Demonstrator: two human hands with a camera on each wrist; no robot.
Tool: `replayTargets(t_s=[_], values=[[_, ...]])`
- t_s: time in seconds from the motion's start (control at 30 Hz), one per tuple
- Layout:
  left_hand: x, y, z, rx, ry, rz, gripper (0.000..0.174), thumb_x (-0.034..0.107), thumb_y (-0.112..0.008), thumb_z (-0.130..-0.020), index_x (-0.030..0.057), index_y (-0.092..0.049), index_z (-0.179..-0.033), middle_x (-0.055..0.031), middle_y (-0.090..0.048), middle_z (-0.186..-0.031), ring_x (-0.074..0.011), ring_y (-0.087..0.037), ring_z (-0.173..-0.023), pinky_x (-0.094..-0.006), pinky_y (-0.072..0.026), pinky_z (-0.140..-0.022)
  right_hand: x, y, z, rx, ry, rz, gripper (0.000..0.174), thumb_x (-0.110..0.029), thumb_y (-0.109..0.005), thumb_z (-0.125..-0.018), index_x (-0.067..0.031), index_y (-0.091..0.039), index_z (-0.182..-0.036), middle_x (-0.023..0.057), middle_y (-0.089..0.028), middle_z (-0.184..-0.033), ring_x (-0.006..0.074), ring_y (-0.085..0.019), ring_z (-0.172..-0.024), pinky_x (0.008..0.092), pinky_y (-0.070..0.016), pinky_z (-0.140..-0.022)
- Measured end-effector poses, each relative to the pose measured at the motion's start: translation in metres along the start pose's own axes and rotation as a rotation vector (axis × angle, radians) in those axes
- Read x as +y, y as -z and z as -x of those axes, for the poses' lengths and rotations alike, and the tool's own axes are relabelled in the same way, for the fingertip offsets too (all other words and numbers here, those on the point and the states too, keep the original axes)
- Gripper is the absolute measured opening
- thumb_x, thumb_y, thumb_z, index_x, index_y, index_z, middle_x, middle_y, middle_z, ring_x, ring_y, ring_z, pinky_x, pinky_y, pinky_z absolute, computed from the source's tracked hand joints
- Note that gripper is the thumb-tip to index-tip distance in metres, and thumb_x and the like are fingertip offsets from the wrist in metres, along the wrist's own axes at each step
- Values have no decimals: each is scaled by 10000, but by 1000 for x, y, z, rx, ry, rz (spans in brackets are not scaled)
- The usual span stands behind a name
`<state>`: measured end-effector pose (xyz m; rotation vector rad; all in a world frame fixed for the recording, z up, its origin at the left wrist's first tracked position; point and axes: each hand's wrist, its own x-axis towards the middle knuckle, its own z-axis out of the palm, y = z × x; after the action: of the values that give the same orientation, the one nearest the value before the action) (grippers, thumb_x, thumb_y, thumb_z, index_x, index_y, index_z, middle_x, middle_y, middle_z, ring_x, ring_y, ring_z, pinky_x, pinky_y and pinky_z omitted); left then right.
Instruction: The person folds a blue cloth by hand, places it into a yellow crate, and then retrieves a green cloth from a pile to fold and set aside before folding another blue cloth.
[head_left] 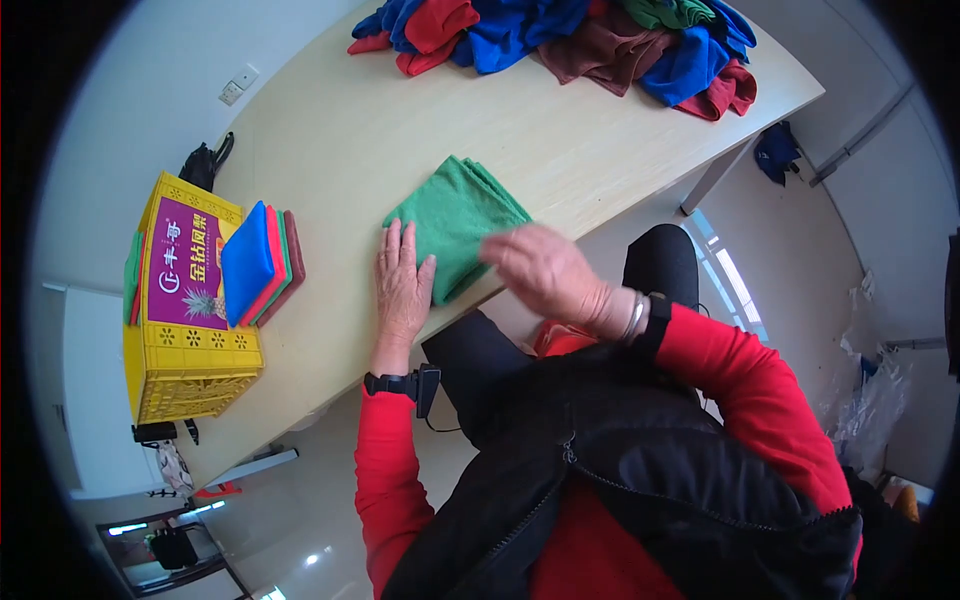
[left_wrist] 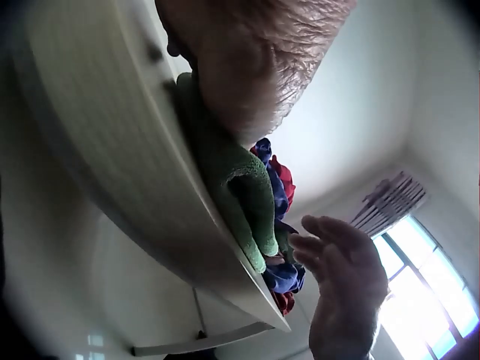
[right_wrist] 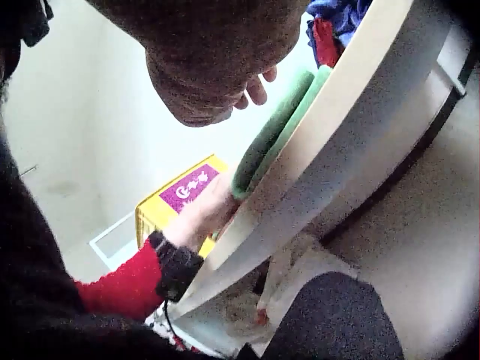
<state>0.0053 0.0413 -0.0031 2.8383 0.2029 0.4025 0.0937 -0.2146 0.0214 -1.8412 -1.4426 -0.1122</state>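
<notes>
A folded green cloth (head_left: 448, 215) lies in layers near the front edge of the table. My left hand (head_left: 402, 290) rests along its left side, fingers straight and thumb on the cloth. My right hand (head_left: 550, 272) hovers over the cloth's right side. In the left wrist view the right hand (left_wrist: 343, 281) shows loosely bent fingers, apart from the folded cloth (left_wrist: 225, 176) and with nothing in them. The right wrist view shows the cloth's rounded fold (right_wrist: 274, 135) below the right hand's fingertips (right_wrist: 256, 91).
A yellow crate (head_left: 195, 375) with a purple label stands on the left, a stack of folded blue, red, green and maroon cloths (head_left: 250, 265) against it. Crumpled cloths (head_left: 600, 45) are heaped along the far side. The table's front edge (head_left: 640, 193) runs close by the green cloth.
</notes>
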Motion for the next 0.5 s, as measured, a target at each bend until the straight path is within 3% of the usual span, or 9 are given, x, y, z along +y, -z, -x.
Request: replayTargets(t_s=[0.07, 0.27, 0.5], values=[[-1, -2, 1, 14, -15, -23, 604, 359, -455, -1048, 44, -331, -1548, -191, -279, -1618, -369, -245, -1501, -489, -204, -1223, 11, 16, -13, 184, -5, 318, 386, -47, -659, -775, -49, -656, -1160, 124, -634, -1227, 299, -590, -1156, 436, -474, -1002], [-1, -4, 3, 24, -5, -59, 599, 368, -468, -1042, 73, -344, -1549, -169, -276, -1625, -368, -247, -1500, -516, -204, -1218, 52, 23, -25, 71, 52, 375, 355, -60, -666, -763, -72, -681, -1117, 98, -648, -1224, 291, -609, -1124, 425, -480, -994], [2, -3, 4, 38, 0, -85, 602, 388, -484, -1035, 91, -363, -1544, -160, -271, -1628, -366, -247, -1500, -536, -207, -1213, 50, 43, -41, -6, 216, 443, 301, -73, -671, -771, -72, -697, -1071, 80, -652, -1230, 282, -610, -1131, 410, -482, -992]])
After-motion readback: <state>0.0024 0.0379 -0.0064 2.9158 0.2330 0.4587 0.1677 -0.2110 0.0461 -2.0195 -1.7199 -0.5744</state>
